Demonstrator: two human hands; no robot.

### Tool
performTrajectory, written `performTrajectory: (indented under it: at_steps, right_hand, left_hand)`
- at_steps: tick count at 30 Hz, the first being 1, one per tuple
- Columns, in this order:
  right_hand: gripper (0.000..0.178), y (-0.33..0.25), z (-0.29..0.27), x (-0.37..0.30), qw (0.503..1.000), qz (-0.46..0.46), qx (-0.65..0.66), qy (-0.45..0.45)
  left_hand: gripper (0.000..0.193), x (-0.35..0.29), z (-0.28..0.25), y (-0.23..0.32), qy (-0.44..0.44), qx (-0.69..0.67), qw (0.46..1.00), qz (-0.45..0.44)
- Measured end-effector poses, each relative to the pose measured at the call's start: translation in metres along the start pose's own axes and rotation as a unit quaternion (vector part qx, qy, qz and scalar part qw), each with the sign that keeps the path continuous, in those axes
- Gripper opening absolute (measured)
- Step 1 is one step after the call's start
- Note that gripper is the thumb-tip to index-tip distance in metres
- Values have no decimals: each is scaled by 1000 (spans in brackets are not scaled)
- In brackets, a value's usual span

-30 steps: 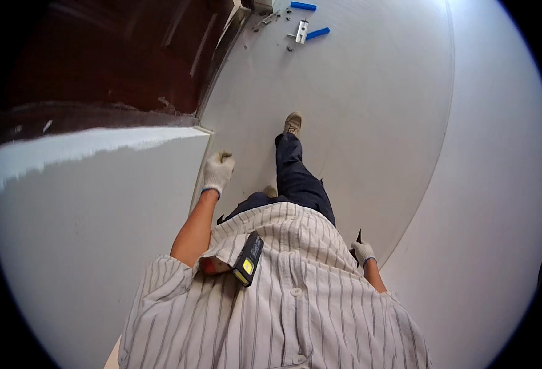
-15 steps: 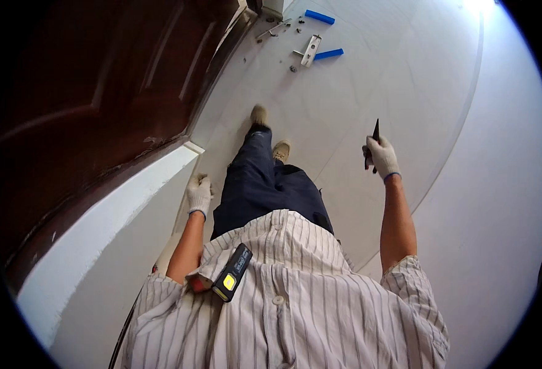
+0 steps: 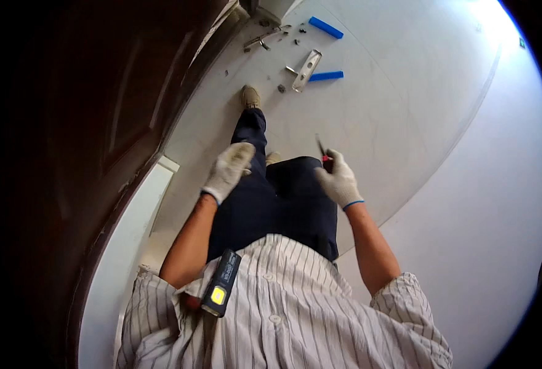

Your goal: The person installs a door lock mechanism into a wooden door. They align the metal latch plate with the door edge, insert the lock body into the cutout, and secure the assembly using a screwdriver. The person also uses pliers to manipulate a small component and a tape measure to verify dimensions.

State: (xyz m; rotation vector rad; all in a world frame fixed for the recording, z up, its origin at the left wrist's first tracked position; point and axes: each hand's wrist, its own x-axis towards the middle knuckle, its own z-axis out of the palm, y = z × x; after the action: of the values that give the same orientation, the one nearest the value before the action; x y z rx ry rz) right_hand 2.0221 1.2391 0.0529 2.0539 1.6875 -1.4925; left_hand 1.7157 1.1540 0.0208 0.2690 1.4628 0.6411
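Both my hands wear off-white knitted gloves. My right hand [image 3: 340, 179] is closed around dark, narrow-pointed pliers [image 3: 321, 146] with some red at the handle, their tip pointing away from me. Most of the handles are hidden in the glove. Over my left thigh hovers my left hand [image 3: 228, 169], its fingers loosely bent and the thumb a little apart. No object shows in it, though the palm side is hidden. The glove's finger area looks soiled. A black work light [image 3: 221, 283] with a lit yellow panel hangs on my striped shirt.
Ahead on the pale floor lie a metal lock plate [image 3: 308, 71], two blue strips [image 3: 326, 27], a metal handle [image 3: 264, 40] and several small dark bits. A dark brown panelled door [image 3: 117, 104] stands at left, above a white ledge [image 3: 138, 215]. A white wall [image 3: 468, 258] curves along the right.
My left hand has risen and moved right, over my thigh. My right hand has come inward and nearer with the pliers. One leg has shifted, and the view has tilted slightly.
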Motion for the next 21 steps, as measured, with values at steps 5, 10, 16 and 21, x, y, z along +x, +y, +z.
performTrajectory:
  at_steps: [5, 10, 16, 21]
  right_hand:
    - [59, -84, 33, 86, 985, -164, 20, -54]
    - [56, -98, 90, 195, 942, -121, 273, -153]
    - [32, 22, 118, 341, 989, 83, -96, -71]
    - [34, 79, 187, 436, 978, 36, -197, -59]
  left_hand:
    - [65, 96, 64, 43, -65, 55, 996, 7]
    - [32, 198, 32, 54, 104, -266, 957, -56]
    - [18, 295, 20, -7, 305, -366, 868, -140]
    - [23, 344, 29, -42, 380, -386, 829, -142]
